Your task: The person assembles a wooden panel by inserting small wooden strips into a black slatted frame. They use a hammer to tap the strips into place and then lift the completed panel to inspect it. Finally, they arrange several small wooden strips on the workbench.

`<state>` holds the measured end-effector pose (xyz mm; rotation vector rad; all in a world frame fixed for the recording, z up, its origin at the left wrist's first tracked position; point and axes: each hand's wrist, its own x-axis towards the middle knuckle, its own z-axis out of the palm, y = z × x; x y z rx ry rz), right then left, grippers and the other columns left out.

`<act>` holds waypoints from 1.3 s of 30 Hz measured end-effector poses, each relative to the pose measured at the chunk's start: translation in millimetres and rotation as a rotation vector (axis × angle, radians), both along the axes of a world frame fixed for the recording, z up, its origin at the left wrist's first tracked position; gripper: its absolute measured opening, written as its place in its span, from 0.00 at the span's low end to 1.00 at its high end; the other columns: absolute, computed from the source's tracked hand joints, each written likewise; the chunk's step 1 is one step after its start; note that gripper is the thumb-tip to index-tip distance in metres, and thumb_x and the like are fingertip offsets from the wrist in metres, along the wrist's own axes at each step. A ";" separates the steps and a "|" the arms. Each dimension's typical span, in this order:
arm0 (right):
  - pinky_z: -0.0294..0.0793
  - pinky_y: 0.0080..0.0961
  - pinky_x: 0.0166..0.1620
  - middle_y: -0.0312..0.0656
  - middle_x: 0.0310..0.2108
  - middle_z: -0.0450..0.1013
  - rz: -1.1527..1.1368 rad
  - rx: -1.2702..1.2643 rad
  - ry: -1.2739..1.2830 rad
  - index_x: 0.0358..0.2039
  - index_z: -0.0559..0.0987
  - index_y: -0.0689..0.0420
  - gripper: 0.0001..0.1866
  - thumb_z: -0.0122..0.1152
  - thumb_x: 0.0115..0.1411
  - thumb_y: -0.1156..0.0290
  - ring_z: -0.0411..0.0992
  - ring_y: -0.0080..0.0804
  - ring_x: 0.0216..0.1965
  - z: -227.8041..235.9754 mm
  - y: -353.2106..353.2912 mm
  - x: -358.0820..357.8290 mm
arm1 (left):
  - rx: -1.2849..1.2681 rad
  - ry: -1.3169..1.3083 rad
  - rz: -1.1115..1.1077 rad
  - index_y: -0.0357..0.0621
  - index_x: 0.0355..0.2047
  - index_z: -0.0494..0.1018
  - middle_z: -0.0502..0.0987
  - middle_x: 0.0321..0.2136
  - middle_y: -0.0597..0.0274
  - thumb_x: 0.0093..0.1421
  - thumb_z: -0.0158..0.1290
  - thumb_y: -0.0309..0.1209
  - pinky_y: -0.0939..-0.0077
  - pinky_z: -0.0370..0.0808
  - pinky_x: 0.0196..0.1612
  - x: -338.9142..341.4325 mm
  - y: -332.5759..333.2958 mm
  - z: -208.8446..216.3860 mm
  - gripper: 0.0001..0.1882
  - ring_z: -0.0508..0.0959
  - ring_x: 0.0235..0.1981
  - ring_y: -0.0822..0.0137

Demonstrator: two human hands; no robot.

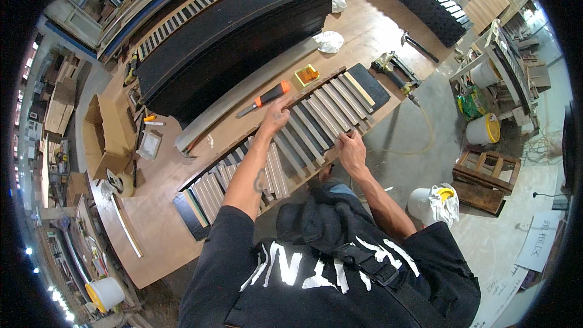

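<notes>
A long dark panel [370, 84] lies slantwise on the table in front of me, with a row of narrow grey and wood-toned slats [328, 108] laid crosswise along it. My left hand [277, 118] is at the far edge, its fingers closed around the end of one slat. At the near edge my right hand [352, 150] pinches a slat's other end; the fingertips are partly hidden. Just beyond the left hand rests an orange-and-black handled tool [272, 95] with a flat blade. Close to it sits a small yellow tray [306, 75] with orange pieces inside.
Behind the panel rises a tall stack of curved black boards [237, 36]. A nail gun [395, 73] and a hammer [420, 47] lie at the table's right end. On the left stands a cardboard box [108, 136]. A white bucket [425, 203] is on the floor to my right.
</notes>
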<state>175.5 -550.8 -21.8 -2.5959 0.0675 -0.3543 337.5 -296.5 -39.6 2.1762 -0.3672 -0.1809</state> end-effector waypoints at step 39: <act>0.75 0.44 0.46 0.55 0.40 0.77 -1.995 -0.499 -0.564 0.45 0.79 0.60 0.15 0.53 0.67 0.63 0.76 0.53 0.43 213.0 -732.0 -708.0 | -0.353 0.122 -0.386 0.33 0.57 0.71 0.77 0.46 0.51 0.67 0.47 0.35 0.70 0.73 0.48 -151.7 -592.8 127.0 0.22 0.76 0.45 0.62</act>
